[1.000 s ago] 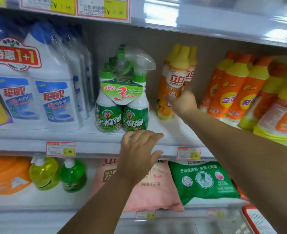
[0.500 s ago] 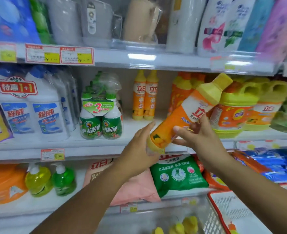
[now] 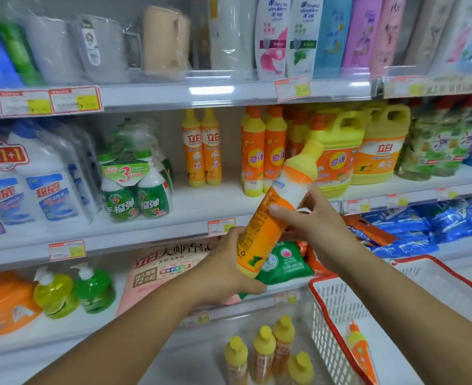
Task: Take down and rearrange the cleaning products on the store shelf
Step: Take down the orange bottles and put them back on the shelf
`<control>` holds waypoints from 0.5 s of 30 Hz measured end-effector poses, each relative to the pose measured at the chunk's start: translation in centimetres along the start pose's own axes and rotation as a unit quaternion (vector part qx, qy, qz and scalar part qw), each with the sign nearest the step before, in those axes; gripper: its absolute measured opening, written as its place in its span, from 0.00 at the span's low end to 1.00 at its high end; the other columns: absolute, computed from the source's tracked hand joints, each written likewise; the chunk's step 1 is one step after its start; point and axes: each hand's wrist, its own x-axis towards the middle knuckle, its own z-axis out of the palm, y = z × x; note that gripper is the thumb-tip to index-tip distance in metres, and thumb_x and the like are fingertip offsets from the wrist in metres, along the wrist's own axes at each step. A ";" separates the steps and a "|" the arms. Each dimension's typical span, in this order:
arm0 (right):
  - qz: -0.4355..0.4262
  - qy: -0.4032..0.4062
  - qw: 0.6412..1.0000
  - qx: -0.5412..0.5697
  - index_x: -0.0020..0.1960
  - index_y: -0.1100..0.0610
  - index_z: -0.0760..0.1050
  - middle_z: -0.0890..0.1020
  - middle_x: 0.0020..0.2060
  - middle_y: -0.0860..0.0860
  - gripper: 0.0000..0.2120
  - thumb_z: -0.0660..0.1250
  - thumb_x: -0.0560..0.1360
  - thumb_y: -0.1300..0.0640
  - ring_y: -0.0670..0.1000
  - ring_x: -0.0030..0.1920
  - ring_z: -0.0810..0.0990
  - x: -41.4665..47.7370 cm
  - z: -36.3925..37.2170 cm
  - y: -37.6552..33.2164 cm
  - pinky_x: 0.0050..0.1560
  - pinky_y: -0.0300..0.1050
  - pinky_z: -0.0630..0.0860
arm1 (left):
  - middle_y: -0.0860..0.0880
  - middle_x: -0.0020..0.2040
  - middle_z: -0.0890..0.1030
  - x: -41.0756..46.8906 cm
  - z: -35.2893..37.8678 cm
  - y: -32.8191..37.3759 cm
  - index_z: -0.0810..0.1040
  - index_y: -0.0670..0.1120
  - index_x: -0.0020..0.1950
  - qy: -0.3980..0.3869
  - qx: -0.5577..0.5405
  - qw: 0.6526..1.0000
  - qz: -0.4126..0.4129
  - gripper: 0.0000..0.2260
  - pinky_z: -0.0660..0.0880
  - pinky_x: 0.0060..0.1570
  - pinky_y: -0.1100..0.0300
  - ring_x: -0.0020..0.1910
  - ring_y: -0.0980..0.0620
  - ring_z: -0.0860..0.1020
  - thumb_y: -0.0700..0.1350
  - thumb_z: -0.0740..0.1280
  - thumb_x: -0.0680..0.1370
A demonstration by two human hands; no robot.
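Observation:
An orange detergent bottle [image 3: 273,209] with a yellow cap is tilted in front of the shelves, cap up to the right. My left hand [image 3: 229,270] grips its base from below. My right hand [image 3: 315,220] holds its middle from the right. Two matching orange bottles [image 3: 201,151] stand at the back of the middle shelf [image 3: 146,234]. Several more yellow-capped bottles [image 3: 268,354] stand low in front of me.
Green spray bottle packs [image 3: 136,190] and white cleaner bottles [image 3: 34,190] stand left on the middle shelf, orange bottles and yellow jugs [image 3: 337,154] right. A white basket with a red rim [image 3: 337,309] sits lower right. Soap dispensers [image 3: 73,290] and bags fill the lower shelf.
My right hand took the orange bottle off the middle shelf and brought it forward and down. My left hand rose to grip its base. The view pulled back from the shelf.

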 end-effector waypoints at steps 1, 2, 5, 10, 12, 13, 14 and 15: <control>-0.007 0.000 1.000 0.003 0.67 0.46 0.68 0.79 0.57 0.56 0.35 0.78 0.64 0.52 0.58 0.52 0.85 0.0 -0.3 0.1 0.47 0.59 0.84 | 0.54 0.59 0.76 0.2 -0.1 0.1 0.60 0.63 0.70 -0.020 -0.027 0.999 -0.007 0.40 0.78 0.53 0.55 0.54 0.53 0.78 0.44 0.79 0.66; -0.012 -0.001 1.000 0.011 0.68 0.43 0.66 0.78 0.58 0.57 0.36 0.79 0.66 0.57 0.58 0.51 0.85 0.1 -0.6 0.2 0.48 0.60 0.83 | 0.55 0.59 0.78 0.4 -0.3 0.1 0.61 0.63 0.71 -0.034 -0.059 0.998 -0.011 0.40 0.78 0.55 0.54 0.54 0.53 0.80 0.41 0.78 0.67; -0.016 -0.020 0.999 0.019 0.65 0.29 0.56 0.81 0.56 0.57 0.44 0.74 0.71 0.69 0.56 0.51 0.85 0.0 -2.0 0.6 0.47 0.56 0.84 | 0.56 0.59 0.81 0.8 -0.3 -0.1 0.66 0.57 0.73 -0.066 -0.131 0.989 -0.004 0.40 0.78 0.58 0.57 0.55 0.57 0.81 0.37 0.78 0.67; 0.011 -0.035 0.999 0.006 0.72 0.38 0.59 0.81 0.55 0.56 0.39 0.75 0.72 0.62 0.54 0.50 0.85 0.2 -2.4 0.9 0.42 0.49 0.83 | 0.59 0.60 0.77 0.9 2.2 -0.3 0.61 0.68 0.69 0.009 -0.047 0.998 0.039 0.43 0.74 0.45 0.74 0.50 0.67 0.79 0.43 0.80 0.65; 0.011 0.011 1.000 0.004 0.70 0.42 0.62 0.80 0.56 0.52 0.38 0.77 0.67 0.53 0.55 0.52 0.85 0.4 -2.2 0.6 0.41 0.52 0.84 | 0.63 0.59 0.73 1.3 3.0 -0.1 0.60 0.67 0.70 0.046 -0.025 0.996 0.067 0.43 0.71 0.41 0.77 0.51 0.73 0.75 0.44 0.80 0.65; 0.008 0.032 0.999 0.002 0.68 0.42 0.64 0.80 0.55 0.52 0.36 0.78 0.65 0.51 0.55 0.52 0.85 0.6 -2.2 0.6 0.40 0.52 0.84 | 0.64 0.58 0.72 1.4 3.2 0.2 0.60 0.66 0.71 0.045 -0.028 0.996 0.071 0.42 0.71 0.41 0.78 0.50 0.75 0.74 0.45 0.80 0.66; 0.003 0.047 0.999 0.003 0.66 0.43 0.66 0.80 0.55 0.52 0.34 0.78 0.65 0.52 0.55 0.51 0.85 0.7 -2.4 0.6 0.38 0.51 0.83 | 0.65 0.57 0.73 1.6 3.3 0.3 0.60 0.65 0.71 0.030 -0.046 0.996 0.070 0.42 0.71 0.42 0.78 0.50 0.75 0.74 0.45 0.80 0.67; -0.001 0.053 0.999 0.009 0.65 0.43 0.67 0.81 0.54 0.52 0.32 0.78 0.66 0.54 0.54 0.49 0.85 0.8 -2.6 0.6 0.37 0.50 0.83 | 0.63 0.58 0.75 1.9 3.3 0.4 0.60 0.63 0.72 0.008 -0.078 0.995 0.067 0.41 0.73 0.45 0.77 0.51 0.72 0.76 0.43 0.79 0.68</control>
